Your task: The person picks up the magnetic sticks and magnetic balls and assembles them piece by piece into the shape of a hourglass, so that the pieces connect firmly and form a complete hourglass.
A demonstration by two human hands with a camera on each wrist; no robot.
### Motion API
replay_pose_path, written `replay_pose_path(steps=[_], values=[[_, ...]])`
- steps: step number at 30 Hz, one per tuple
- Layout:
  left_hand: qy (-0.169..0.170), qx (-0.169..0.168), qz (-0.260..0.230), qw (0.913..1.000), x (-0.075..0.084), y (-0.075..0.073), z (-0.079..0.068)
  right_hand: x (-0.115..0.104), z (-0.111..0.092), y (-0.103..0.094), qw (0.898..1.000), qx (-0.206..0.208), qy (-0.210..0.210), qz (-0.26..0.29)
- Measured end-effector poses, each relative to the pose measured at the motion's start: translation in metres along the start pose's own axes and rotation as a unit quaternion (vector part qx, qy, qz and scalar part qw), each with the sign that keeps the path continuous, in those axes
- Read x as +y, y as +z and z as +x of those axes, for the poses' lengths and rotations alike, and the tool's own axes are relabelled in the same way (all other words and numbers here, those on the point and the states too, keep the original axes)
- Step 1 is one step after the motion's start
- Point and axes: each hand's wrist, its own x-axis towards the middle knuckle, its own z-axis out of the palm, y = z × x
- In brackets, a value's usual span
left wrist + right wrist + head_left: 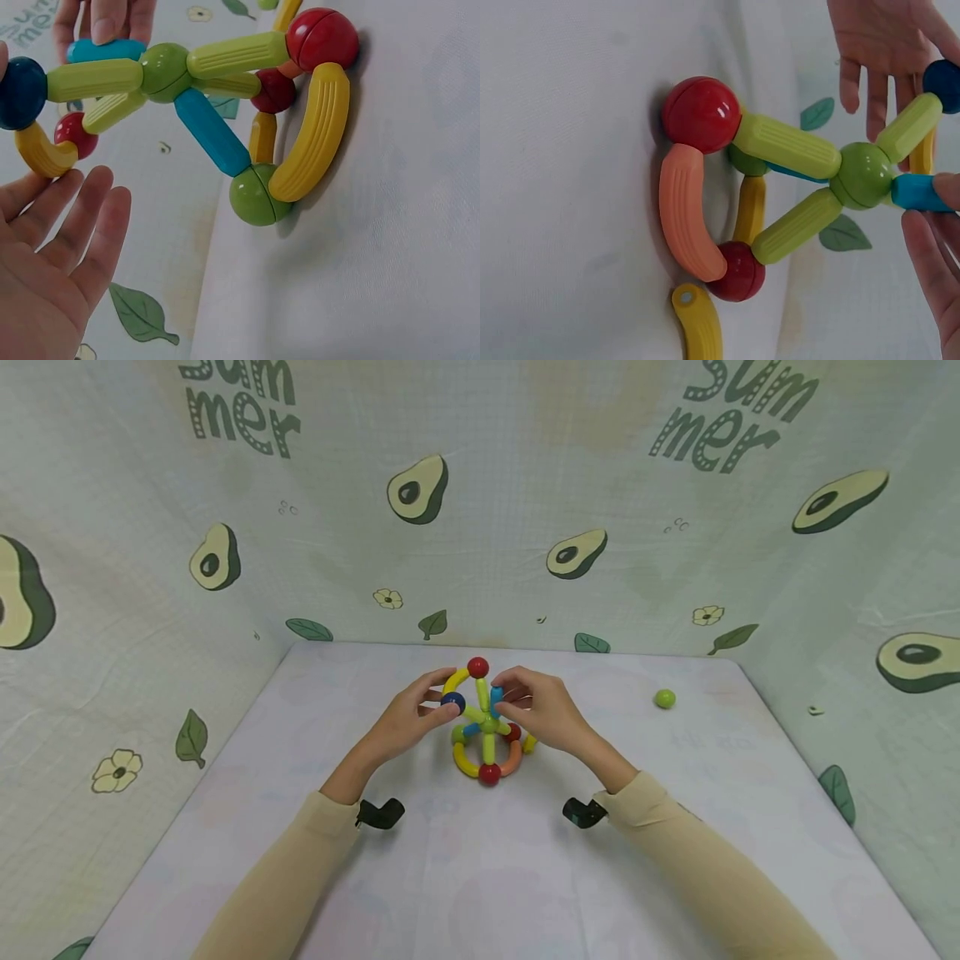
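Note:
A structure of magnetic rods and balls stands on the table, built around a green centre ball (862, 176). Its base ring has red balls, a green ball (255, 196), yellow curved rods (319, 135) and a salmon curved rod (684, 214). Up on its left, my left hand (405, 718) holds a dark blue ball (453, 702) with the thumb, its fingers by a yellow curved rod (454, 679) leading to the top red ball (477, 667). My right hand (551, 706) pinches a straight blue rod (915, 193) between thumb and fingers, its end at the centre ball.
A yellow curved rod (701, 330) lies on the table (465, 877) beside the base, to the right. Farther right is a single green ball (664, 698). Cloth printed with avocados (418, 489) hangs behind and at both sides.

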Motion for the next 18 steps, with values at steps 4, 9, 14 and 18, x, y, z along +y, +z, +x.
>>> replay_pose_path(steps=[4,9,14,18], values=[[0.000,0.002,-0.001,1.0000,-0.0005,0.0002,0.0002,-0.0001,0.0003,0.0013,1.000,0.002,-0.008,0.003],[0.000,0.002,-0.002,1.0000,0.0002,0.0003,0.0002,-0.0012,0.0006,0.0018,1.000,0.001,-0.021,0.007],[-0.004,0.003,-0.005,1.0000,0.0019,-0.0004,-0.0014,-0.0020,0.0019,0.0023,1.000,-0.005,-0.031,0.000],[-0.006,0.005,-0.005,1.0000,0.0016,-0.0001,-0.0016,-0.0024,0.0034,0.0028,0.999,-0.013,-0.031,-0.009]])
